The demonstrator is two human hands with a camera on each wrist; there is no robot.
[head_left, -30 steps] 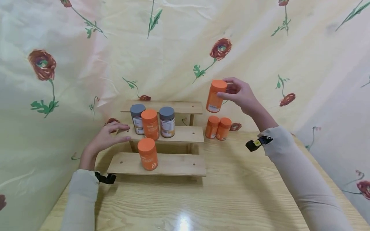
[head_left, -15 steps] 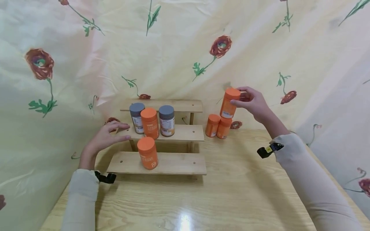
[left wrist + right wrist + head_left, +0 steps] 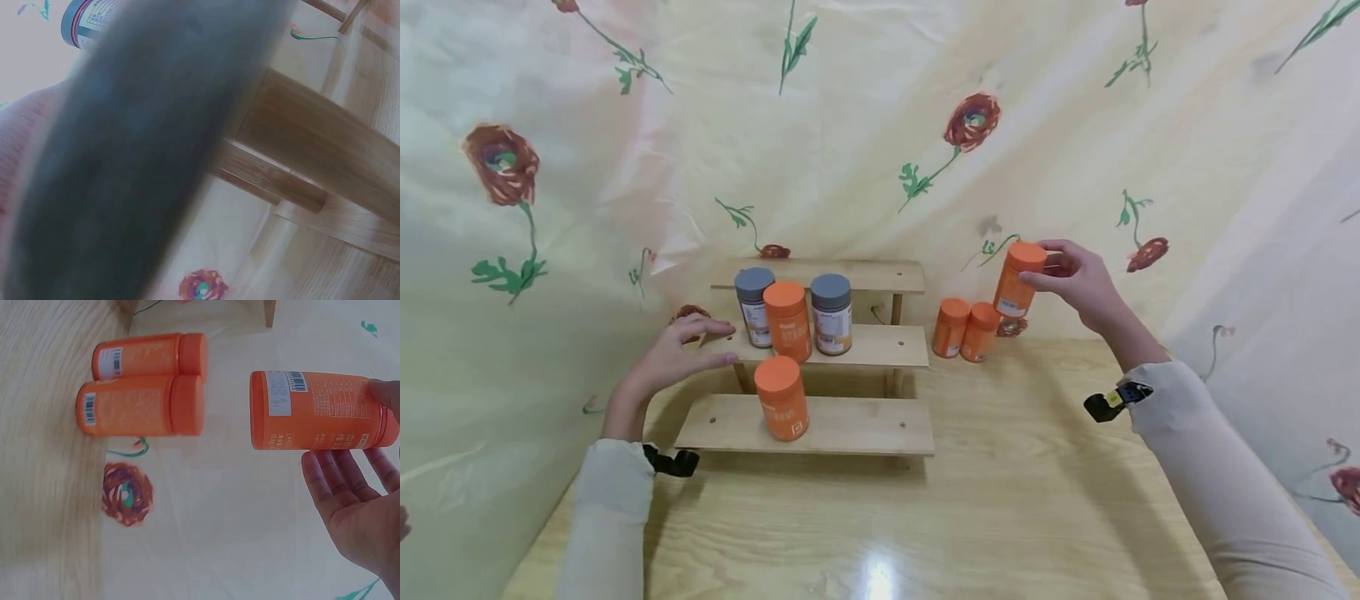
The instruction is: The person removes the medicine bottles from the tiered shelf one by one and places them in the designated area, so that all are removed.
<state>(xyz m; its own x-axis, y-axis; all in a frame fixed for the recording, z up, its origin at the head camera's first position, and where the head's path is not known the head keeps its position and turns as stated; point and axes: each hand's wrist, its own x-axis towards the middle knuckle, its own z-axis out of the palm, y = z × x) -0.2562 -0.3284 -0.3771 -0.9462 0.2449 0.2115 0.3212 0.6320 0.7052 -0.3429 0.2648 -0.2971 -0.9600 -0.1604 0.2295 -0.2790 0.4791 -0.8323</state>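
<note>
My right hand (image 3: pixel 1078 283) holds an orange jar (image 3: pixel 1015 287) by its upper part, thumb in front and fingers behind. The jar hangs in the air, slightly tilted, above and right of two orange jars (image 3: pixel 952 329) standing together on the table. In the right wrist view the held jar (image 3: pixel 312 411) shows a white barcode label. My left hand (image 3: pixel 673 354) is at the left end of the shelf rack's middle tier (image 3: pixel 891 346), thumb and fingers apart; contact is unclear. On that tier stand two grey-lidded jars (image 3: pixel 832 317) and an orange jar (image 3: pixel 788 323).
Another orange jar (image 3: pixel 782 400) stands on the bottom tier (image 3: pixel 857 425). The top tier (image 3: pixel 850 275) rises behind, close to the flowered cloth (image 3: pixel 850 150). The wooden table (image 3: pixel 1000 492) extends in front and right. A dark blur (image 3: pixel 137 150) covers much of the left wrist view.
My right hand has carried the orange jar to the right and downward, past the two jars on the table. The left hand stays at the tier's end.
</note>
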